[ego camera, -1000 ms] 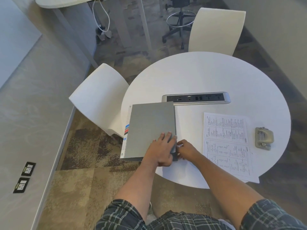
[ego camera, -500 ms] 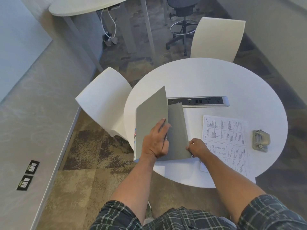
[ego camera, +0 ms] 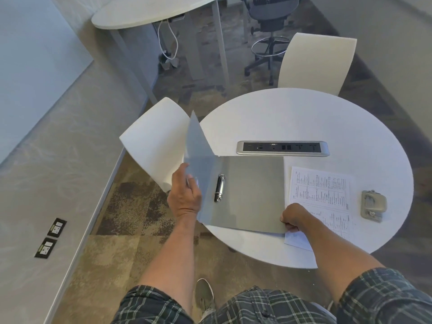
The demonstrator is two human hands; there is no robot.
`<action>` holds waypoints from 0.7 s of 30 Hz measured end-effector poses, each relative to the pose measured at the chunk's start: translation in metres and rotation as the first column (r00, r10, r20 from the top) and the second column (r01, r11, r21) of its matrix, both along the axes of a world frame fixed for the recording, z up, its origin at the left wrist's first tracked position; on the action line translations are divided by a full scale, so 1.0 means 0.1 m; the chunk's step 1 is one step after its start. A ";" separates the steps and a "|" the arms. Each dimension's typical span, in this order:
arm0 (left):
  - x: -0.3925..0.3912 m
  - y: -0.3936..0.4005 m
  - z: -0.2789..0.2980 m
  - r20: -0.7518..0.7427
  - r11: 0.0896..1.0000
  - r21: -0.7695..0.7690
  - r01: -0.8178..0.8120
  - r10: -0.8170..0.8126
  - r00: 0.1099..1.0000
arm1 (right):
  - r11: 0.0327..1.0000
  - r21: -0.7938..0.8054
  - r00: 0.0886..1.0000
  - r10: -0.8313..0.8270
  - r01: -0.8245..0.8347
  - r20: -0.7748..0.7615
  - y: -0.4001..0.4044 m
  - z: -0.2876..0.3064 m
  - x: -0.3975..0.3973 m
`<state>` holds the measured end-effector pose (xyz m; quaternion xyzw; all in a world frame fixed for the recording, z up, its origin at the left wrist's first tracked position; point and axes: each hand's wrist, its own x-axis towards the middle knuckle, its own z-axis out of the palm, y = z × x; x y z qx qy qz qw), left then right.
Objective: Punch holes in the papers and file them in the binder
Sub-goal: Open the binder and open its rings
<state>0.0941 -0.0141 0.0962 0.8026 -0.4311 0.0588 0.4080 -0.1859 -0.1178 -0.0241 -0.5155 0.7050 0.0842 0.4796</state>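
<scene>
A grey binder (ego camera: 252, 190) lies open on the round white table (ego camera: 304, 120), its back cover flat and its metal ring clip (ego camera: 219, 188) showing near the spine. My left hand (ego camera: 185, 195) holds the front cover, which stands lifted and swung out past the table's left edge. My right hand (ego camera: 295, 217) grips the near right corner of the back cover. Printed papers (ego camera: 320, 195) lie just right of the binder, partly under my right hand. A grey hole punch (ego camera: 373, 205) sits on the table to the right of the papers.
A silver power strip (ego camera: 282, 148) is set into the table behind the binder. One white chair (ego camera: 156, 143) stands at the table's left, close to the raised cover, another (ego camera: 315, 61) at the far side. A second table (ego camera: 149, 12) and an office chair (ego camera: 271, 24) stand beyond.
The binder was shut a second ago. My left hand has swung the front cover up and over to the left, baring the ring clip, while my right hand stayed at the near right corner.
</scene>
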 end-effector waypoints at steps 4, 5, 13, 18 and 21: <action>0.27 0.19 -0.01 -0.064 0.981 0.011 -0.192 0.193 0.979 | 0.994 0.059 0.994 0.098 -0.096 -0.041 0.00 0.05 -0.11; 0.32 0.22 -0.01 -0.085 0.975 0.020 -0.221 0.222 0.971 | 0.991 0.072 0.992 0.118 -0.114 -0.047 -0.01 0.08 -0.15; 0.66 0.39 -0.21 -0.255 0.909 0.229 -0.347 0.400 0.880 | 0.944 0.253 0.959 0.252 -0.213 -0.133 -0.13 0.49 -0.56; 0.75 0.43 -0.40 -0.060 0.770 0.531 -0.352 0.449 0.891 | 0.955 0.241 0.952 0.223 -0.170 -0.211 -0.10 0.52 -0.67; 0.68 0.40 -0.54 0.209 0.686 0.648 -0.331 0.258 0.943 | 0.953 0.237 0.942 0.245 -0.190 -0.231 -0.04 0.47 -0.65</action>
